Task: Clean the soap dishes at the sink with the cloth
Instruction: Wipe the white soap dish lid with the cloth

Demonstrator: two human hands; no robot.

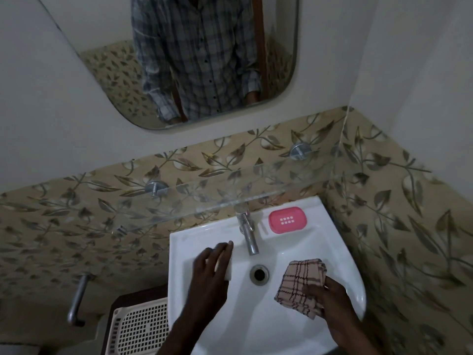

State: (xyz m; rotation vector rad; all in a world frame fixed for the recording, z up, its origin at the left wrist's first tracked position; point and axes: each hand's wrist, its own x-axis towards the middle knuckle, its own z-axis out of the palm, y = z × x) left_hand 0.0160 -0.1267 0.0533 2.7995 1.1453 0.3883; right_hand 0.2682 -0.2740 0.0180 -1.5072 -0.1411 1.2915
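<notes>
Soap dishes, two in view. One pink soap dish (287, 220), slotted in the middle, lies flat on the back ledge of the sink (340, 254), just to the right of the tap (247, 233). One white soap dish (228, 267) sits under the left hand (211, 269), which wraps around it at the left inner slope of the basin; only its right edge shows past the fingers (the rest is covered).

Cloth, one (300, 284): beige with a dark check, bunched, gripped by the right hand (326, 294) over the right side of the basin, clear of both dishes.

Sink, one, white, with one drain hole (259, 274) lying between the two hands. Tap, one, chrome, its spout pointing down toward the drain.

Surroundings: one clear glass shelf (179, 201) spans the wall above the tap, carried on two round metal mounts; it overhangs the back of the sink and the tap's top. One mirror (102, 60) above reflects a checked shirt. Leaf-patterned tiles line both walls. One perforated cream basket (143, 329) stands left of the sink, below a metal handle (78, 299).
</notes>
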